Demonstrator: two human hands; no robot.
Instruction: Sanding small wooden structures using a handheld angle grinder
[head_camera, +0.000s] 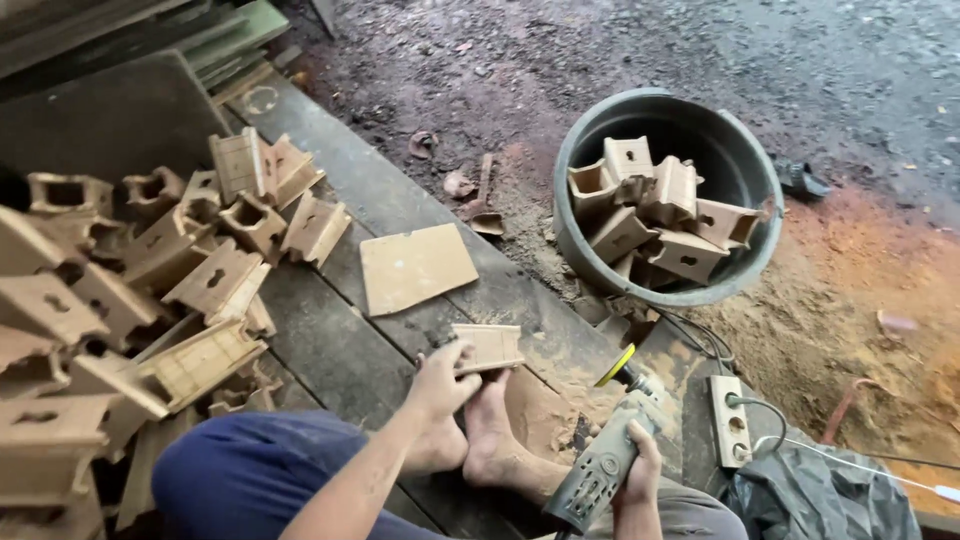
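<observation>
Blue-trousered knee (250, 470) and two bare feet (500, 440), nearest the viewer; the person sits low on the dark plank floor (340, 350). Left hand (440, 380): fingers closed around the near end of a small wooden block (488, 347), which is pinned at toe level against the planks, just ahead of the feet. Right hand (640, 465): fingers wrapped shut around the grey body of a hand grinder (605, 460), its yellow-rimmed disc (617, 365) tipped up just beside the block, not seen touching it. Block: pale, grooved on its top face, rigid; judged light enough for one hand, dry and dusty rather than slippery, with thin ridges that could chip. Best hold appears to be the end away from the disc, fingers kept off the face being worked. Flat square of board (415, 266): lying on the planks beyond the block. Heap of like wooden pieces (150, 290), many with slots cut through: piled at the person's left. Grey tub (745, 270): on the sawdust-strewn ground to the right, filled with more pieces. Power strip (730, 420) with cable: beside the grinder, near a dark plastic sheet (820, 495).
</observation>
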